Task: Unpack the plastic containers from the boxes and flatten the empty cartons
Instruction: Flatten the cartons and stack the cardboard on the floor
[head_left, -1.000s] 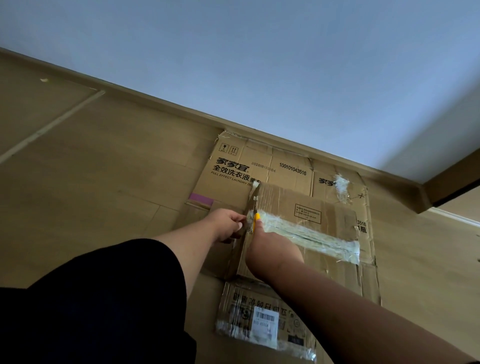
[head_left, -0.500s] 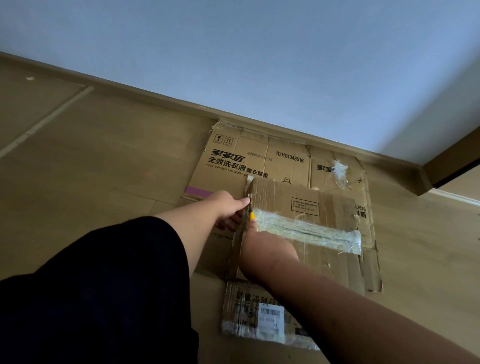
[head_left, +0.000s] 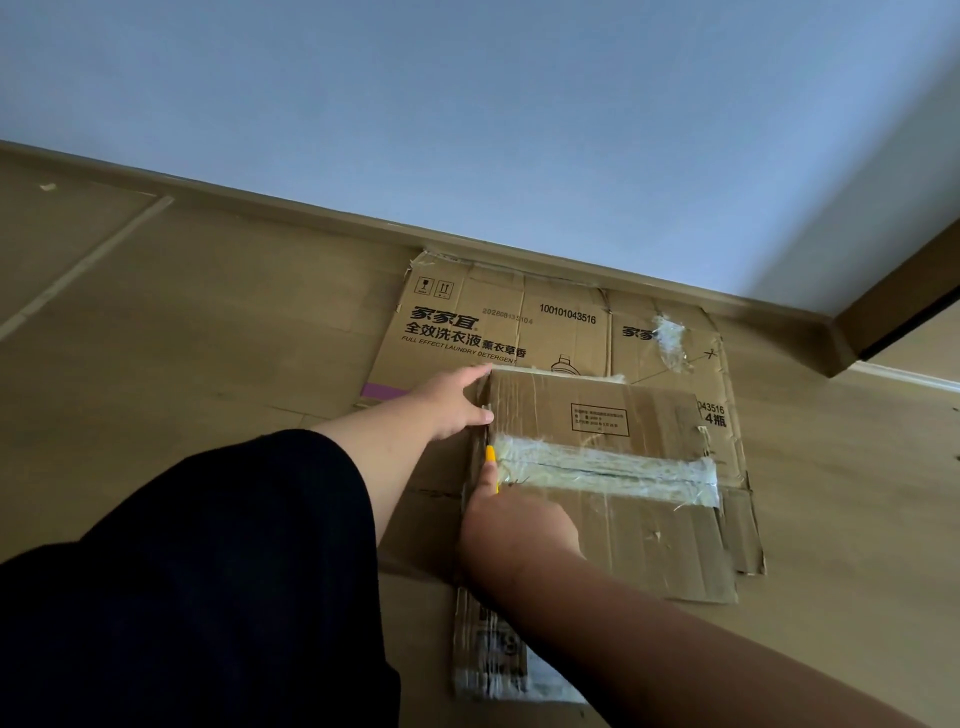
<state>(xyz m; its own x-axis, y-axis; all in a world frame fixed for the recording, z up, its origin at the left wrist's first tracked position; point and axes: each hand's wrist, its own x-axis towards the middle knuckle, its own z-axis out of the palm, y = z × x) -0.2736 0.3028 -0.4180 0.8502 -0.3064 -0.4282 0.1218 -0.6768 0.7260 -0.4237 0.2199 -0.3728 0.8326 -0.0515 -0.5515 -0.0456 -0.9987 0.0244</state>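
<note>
Since the earlier frames, the left hand (head_left: 457, 402) has shifted from beside the tape end up to the carton's far left corner, fingers now straight and pressing its left edge. Right hand (head_left: 511, 525), at frame centre, is curled round a yellow-tipped cutter (head_left: 490, 457) whose tip meets the left end of the clear tape strip (head_left: 608, 470). Top carton (head_left: 597, 410) lies nearly flat at centre frame, over a flattened printed detergent carton (head_left: 498, 327) that reaches the baseboard (head_left: 311, 210). Another flattened carton (head_left: 488, 660) with a white label sits at lower centre on the wooden floor (head_left: 182, 322).
</note>
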